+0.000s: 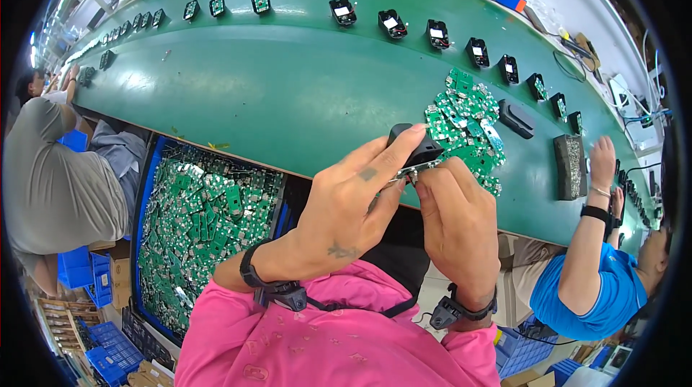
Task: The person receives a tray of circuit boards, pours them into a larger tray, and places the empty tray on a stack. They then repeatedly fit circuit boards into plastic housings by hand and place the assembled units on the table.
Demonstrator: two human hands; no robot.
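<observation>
My left hand (353, 192) grips a small black plastic housing (419, 146) between thumb and fingers, above the near edge of the table. At the housing's lower side shows the edge of a circuit board (414, 168) with silvery parts. My right hand (459, 217) is closed, its fingertips pinched together at that edge; what they hold is hidden. Just beyond my hands lies a heap of green circuit boards (461, 116) on the green table. To the right of the heap rests a black plastic case (516, 119).
Black housings (390, 24) with parts inside stand in a long row along the table (288, 91). A dark foam block (569, 167) sits near the co-worker in blue (591, 293) at right. A blue-rimmed bin (148, 203) of boards stands at lower left, beside another seated person (65, 178).
</observation>
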